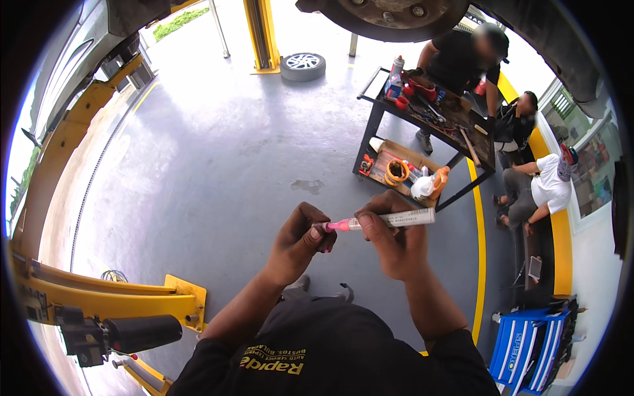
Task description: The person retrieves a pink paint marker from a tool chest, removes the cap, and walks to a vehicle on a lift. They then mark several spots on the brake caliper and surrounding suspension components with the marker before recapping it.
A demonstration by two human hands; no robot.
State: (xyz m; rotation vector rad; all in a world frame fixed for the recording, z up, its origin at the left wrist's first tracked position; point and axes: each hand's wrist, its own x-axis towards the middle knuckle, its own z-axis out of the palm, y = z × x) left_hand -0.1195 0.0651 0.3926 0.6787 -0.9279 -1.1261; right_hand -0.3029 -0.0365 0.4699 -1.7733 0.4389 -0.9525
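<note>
My right hand (399, 247) grips a white paint marker (415, 218) near its middle, thumb along the near side. The marker lies almost level, its pink front end pointing left. That tip meets the pinched fingers of my left hand (295, 236), at or against something small and dark between thumb and forefinger. The fingers hide most of this small thing, so its kind does not show. Pink smudges mark the left fingertips. Both hands are held up before my chest, above the grey floor.
A black tool cart (485, 158) with bottles and tools stands ahead right, a person leaning over it. Two more people are by the right wall. A wheel (303, 68) lies near a yellow lift post (262, 39). A yellow lift arm (119, 297) extends at left; a blue tool cabinet (518, 350) stands lower right.
</note>
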